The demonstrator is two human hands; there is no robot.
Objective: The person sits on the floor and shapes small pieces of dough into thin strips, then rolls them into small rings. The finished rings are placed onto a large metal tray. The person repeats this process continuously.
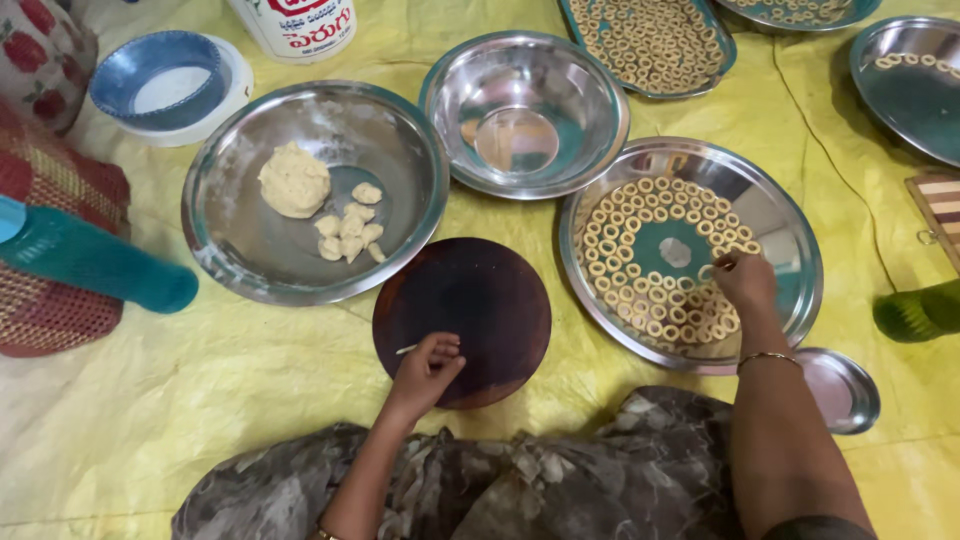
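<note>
A yellow sheet covers the floor and carries everything. The largest item on it is the steel dough bowl, holding a lump of dough and several small torn pieces. Next is the wide steel plate, where small dough rings lie in curved rows around a bare centre. Behind them stands an empty steel bowl, and between bowl and plate lies the dark round board.

The work looks to be at the shaping-and-laying stage. The right hand is over the plate with its fingers pinched together, apparently setting a ring into the inner row. The left hand rests on the board, fingers curled around a thin strand of dough that pokes out to the left. By judgement, the next move calls for closing that strand into a loop and placing it gently so that the neighbouring rings are not disturbed.

Farther trays of rings are cut off at the top edge. What the right fingers pinch is too small to make out. A small steel lid is partly hidden by the forearm.
</note>
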